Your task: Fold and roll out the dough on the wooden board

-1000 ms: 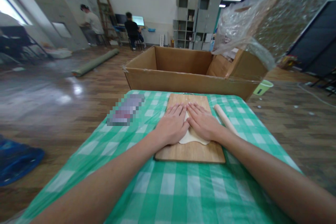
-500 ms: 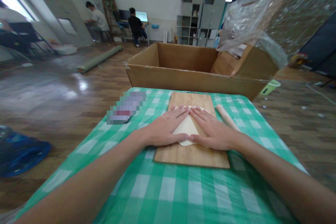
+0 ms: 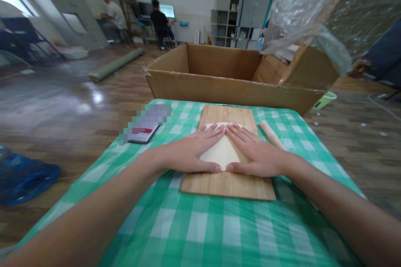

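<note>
A flat, pale sheet of dough (image 3: pixel 223 153) lies on a wooden cutting board (image 3: pixel 227 185). My left hand (image 3: pixel 196 148) rests flat on the dough's left side, fingers stretched toward the far edge. On the right side my right hand (image 3: pixel 255 150) lies the same way, its fingertips close to those of the left. Between the two thumbs and the forefingers a diamond of dough shows; much of the rest is under my palms. A wooden rolling pin (image 3: pixel 272 134) lies right of the board, partly hidden behind my right arm.
A green-and-white checked tablecloth (image 3: pixel 194 225) covers the table. A partly blurred phone-like object (image 3: pixel 145 127) lies at its far left. Behind stands a large open cardboard box (image 3: pixel 232 87) with plastic wrap (image 3: pixel 300 16). A blue plastic item (image 3: pixel 28 179) is on the floor; people sit farther back.
My hands have spread slightly apart, thumbs now separated, and more of the dough shows between them. The view has shifted a little.
</note>
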### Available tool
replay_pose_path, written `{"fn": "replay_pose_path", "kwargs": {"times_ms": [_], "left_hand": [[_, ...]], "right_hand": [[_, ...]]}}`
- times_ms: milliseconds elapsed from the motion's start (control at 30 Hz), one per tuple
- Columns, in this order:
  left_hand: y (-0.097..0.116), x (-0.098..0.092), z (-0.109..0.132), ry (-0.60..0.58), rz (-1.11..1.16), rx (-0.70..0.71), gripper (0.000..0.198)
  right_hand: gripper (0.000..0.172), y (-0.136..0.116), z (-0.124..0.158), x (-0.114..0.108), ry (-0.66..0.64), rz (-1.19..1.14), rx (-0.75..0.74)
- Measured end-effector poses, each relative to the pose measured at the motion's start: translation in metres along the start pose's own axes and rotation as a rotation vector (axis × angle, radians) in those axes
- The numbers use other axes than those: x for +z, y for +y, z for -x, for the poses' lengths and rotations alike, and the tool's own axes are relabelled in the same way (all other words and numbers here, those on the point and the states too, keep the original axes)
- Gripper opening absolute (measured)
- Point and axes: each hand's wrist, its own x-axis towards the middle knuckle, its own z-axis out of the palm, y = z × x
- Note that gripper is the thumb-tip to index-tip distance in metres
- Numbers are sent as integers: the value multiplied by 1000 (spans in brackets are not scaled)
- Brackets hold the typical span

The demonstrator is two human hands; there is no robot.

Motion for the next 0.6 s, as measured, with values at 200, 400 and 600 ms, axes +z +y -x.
{"fn": "replay_pose_path", "kwargs": {"times_ms": [200,400,600], "left_hand": [[-4,-1,1,28,37,35,106],[-8,-1,1,52,82,76,106],[-23,-3,3,26,140,99,99]], "right_hand": [[108,-1,2,5,65,38,-3],[114,-17,-2,17,147,92,91],[110,-18,-3,19,151,80,108]]}}
